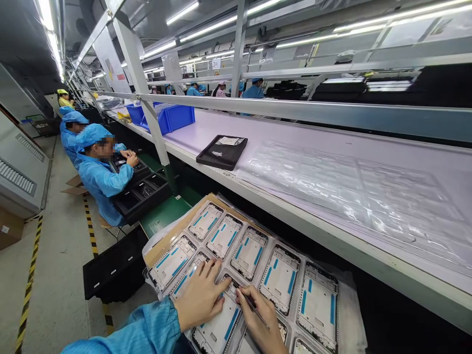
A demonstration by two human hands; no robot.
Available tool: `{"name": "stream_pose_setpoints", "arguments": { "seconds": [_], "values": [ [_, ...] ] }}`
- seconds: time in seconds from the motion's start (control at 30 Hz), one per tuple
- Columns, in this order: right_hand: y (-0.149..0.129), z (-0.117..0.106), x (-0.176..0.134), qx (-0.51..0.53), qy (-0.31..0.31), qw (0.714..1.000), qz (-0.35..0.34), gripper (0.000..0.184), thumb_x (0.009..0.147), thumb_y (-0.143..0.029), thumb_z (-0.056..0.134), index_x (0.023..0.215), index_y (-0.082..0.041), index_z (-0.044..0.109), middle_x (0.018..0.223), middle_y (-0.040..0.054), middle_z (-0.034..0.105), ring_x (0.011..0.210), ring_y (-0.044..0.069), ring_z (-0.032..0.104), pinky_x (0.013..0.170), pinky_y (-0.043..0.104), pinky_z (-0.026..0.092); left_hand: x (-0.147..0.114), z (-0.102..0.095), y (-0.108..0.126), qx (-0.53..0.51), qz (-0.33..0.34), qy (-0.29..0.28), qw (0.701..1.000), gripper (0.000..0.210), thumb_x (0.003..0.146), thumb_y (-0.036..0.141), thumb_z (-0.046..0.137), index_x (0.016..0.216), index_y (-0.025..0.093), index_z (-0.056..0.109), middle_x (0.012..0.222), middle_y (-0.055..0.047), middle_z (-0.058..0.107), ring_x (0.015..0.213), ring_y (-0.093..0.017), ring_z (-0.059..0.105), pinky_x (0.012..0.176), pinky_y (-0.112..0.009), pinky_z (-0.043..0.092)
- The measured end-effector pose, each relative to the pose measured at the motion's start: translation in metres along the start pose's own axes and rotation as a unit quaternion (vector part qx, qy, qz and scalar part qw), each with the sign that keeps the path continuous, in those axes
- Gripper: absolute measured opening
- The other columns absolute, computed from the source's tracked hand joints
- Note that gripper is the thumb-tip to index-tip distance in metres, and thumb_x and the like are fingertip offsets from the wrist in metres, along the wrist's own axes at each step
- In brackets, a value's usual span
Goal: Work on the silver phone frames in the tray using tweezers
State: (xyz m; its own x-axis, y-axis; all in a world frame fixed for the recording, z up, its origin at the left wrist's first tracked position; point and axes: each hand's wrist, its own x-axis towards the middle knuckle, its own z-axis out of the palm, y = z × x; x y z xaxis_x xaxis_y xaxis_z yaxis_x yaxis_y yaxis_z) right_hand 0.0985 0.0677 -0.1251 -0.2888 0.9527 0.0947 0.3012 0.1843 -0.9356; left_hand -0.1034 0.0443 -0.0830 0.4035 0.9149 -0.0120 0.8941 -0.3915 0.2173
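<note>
Several phone middle frames [280, 279], silvery with black rims and blue strips, lie in rows in a clear plastic tray [271, 246]. My left hand [201, 295] rests with spread fingers over a frame [216, 330] in the near row, its fingertips at that frame's upper edge. A thin dark pen-like tool [254, 309], perhaps tweezers, is pinched in my right hand [263, 319]. The tool's tip meets the top of the same frame, close to my left index finger. My hands partly cover this frame and its neighbours.
Cardboard [162, 248] lies under the tray's left side. Beyond is a long white bench [317, 216] with a black tray [224, 155], clear plastic sheets [342, 184] and a blue bin [177, 119]. Metal posts rise from it. To the left, a co-worker in blue [99, 177] sits at black trays [142, 204].
</note>
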Motion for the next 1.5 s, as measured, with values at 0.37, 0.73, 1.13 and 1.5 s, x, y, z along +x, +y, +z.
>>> {"name": "stream_pose_setpoints", "arguments": {
  "seconds": [0.37,0.73,1.13,1.5],
  "values": [
    [-0.005,-0.003,0.005,0.071,-0.003,0.997,0.031,0.041,0.095,-0.058,0.056,0.079,-0.021,0.065,0.079,0.0049,0.070,0.074,0.022,0.069,0.070,0.028,0.054,-0.001,-0.007,-0.002,0.010,0.025,0.003,1.000,0.050,0.097,0.034,0.057,0.146,0.024,0.049,0.163,-0.019,0.029,0.145,-0.041,0.035,0.115,-0.062,0.032],
    [-0.009,-0.012,0.006,0.063,-0.051,0.997,0.014,0.034,0.101,-0.049,0.052,0.083,-0.021,0.061,0.083,0.0037,0.069,0.079,0.020,0.067,0.073,0.027,0.052,0.000,-0.015,0.001,0.014,0.021,0.009,1.000,0.048,0.096,0.031,0.059,0.143,0.025,0.052,0.161,-0.017,0.034,0.143,-0.039,0.038,0.113,-0.060,0.035],
    [-0.005,-0.009,0.000,0.046,-0.020,0.999,-0.004,0.032,0.101,-0.048,0.053,0.083,-0.022,0.063,0.083,0.0036,0.070,0.078,0.020,0.068,0.072,0.026,0.052,0.006,-0.015,0.005,0.067,0.031,-0.013,0.997,0.048,0.097,0.035,0.059,0.143,0.022,0.050,0.159,-0.021,0.035,0.140,-0.042,0.040,0.111,-0.062,0.034],
    [-0.010,-0.013,0.002,0.050,-0.033,0.998,-0.002,0.034,0.102,-0.047,0.051,0.081,-0.022,0.060,0.081,0.0025,0.065,0.075,0.019,0.062,0.072,0.027,0.048,0.005,-0.017,0.000,0.049,0.040,-0.010,0.998,0.046,0.098,0.028,0.055,0.143,0.025,0.050,0.157,-0.019,0.038,0.140,-0.038,0.041,0.111,-0.062,0.036]
  ]
}}
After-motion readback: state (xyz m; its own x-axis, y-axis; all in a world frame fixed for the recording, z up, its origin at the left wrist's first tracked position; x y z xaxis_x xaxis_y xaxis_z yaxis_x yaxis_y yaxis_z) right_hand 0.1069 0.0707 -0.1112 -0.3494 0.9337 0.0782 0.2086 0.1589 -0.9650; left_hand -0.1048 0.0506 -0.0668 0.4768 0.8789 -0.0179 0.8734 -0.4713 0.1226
